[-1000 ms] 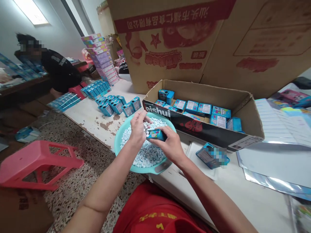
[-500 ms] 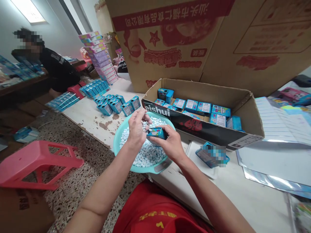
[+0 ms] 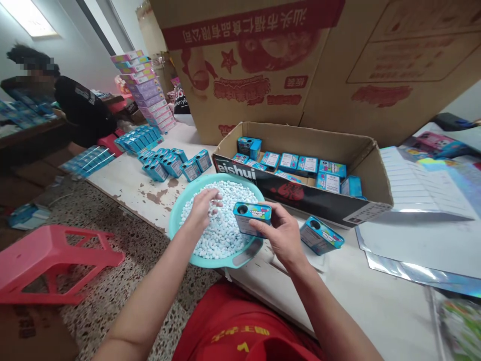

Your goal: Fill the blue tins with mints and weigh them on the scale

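Observation:
A turquoise basin point(image 3: 176, 200) full of small pale candies point(image 3: 221, 235) sits at the table's front edge. Over its left part is my left hand point(image 3: 205, 206), fingers apart and slightly curled, with no box in it. My right hand point(image 3: 280, 228) grips a small blue box point(image 3: 252, 218) above the basin's right side; a dark round hole shows in its top. Another blue box point(image 3: 321, 235) stands on the table to the right, close to my right hand. Behind the basin, a long carton point(image 3: 300, 195) holds several blue boxes.
More blue boxes point(image 3: 173, 164) stand in groups at the left, before a stack of pink and purple boxes point(image 3: 150, 93). A big carton point(image 3: 255, 65) rises behind. Silvery sheets point(image 3: 421, 245) lie right. A person point(image 3: 82, 105) and a red stool point(image 3: 56, 260) are left.
My left hand has moved away from the box, down and left over the candies, and its fingers have opened. The held box is now more upright, slightly to the right, with its hole showing.

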The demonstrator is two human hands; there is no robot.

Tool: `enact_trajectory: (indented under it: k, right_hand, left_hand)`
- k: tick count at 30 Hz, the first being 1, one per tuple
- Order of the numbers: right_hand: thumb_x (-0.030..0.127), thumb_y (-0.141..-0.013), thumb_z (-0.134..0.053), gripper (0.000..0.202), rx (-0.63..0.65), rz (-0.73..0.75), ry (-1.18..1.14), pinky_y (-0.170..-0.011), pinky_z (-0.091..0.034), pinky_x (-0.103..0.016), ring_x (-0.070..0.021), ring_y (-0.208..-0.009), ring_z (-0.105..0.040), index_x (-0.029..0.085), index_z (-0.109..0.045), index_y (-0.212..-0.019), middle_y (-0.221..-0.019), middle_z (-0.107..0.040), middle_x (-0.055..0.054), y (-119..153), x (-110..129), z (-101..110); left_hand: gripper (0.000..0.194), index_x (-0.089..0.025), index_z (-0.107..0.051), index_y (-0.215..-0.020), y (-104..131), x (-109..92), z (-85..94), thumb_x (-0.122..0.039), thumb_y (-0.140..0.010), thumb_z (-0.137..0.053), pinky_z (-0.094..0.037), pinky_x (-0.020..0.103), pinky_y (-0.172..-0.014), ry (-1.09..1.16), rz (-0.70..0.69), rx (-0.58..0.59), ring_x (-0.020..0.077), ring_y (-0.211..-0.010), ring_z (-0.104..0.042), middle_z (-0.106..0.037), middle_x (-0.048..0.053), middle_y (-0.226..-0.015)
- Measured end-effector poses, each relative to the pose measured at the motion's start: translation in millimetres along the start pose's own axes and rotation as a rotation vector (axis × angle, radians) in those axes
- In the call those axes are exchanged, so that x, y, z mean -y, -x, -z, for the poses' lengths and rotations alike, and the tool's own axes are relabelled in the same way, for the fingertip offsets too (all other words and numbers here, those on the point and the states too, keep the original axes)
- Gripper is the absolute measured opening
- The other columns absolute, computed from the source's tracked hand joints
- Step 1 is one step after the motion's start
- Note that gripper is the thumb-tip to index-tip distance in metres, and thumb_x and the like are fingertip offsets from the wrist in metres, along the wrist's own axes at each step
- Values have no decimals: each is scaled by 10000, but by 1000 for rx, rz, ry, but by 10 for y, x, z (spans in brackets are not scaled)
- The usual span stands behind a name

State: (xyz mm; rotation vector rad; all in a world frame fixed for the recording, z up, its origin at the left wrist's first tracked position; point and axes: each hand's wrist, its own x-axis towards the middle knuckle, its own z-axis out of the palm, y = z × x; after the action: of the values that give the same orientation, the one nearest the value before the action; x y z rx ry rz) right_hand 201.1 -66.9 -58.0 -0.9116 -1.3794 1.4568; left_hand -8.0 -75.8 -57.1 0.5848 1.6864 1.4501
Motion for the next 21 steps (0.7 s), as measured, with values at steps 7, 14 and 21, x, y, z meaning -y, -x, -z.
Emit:
enact_trajectory:
  k: [7, 14, 21]
  right_hand:
    - [320, -602, -847, 385, -103, 97, -25, -712, -535, -302, -176, -781, -643, 231, -694, -944, -899, -693, -11, 274, 167, 384]
    - [285, -484, -871, 450, -823, 213, 73, -757, -522, -314, -134, -714, -601, 215, -698, -893, -817, -660, 24, 849, 141, 1409]
    - [365, -489, -852, 514, -1094, 141, 313, -886, -487, -447, -192, -814, -601, 161, -664, -922, -871, -639, -17, 1169, -394, 1869]
  left_hand:
    - [364, -245, -616, -1123, 91, 260, 167, -471, -857, -511, -356, 451, -1007, -1223, -499, 382, 292, -1203, -485, -600, 78, -1249]
    - [350, -194, -551, -1074, 252, 404, 120, -460, -903, -399, -412, 334, -702, -1364, -390, 413, 270, -838, -603, -646, 92, -900]
    - [246, -215, -553, -780, 152, 232, 95, -459, -752, -569, -346, 253, -531, -761, -224, 252, 157, -584, -492, -521, -5, -643]
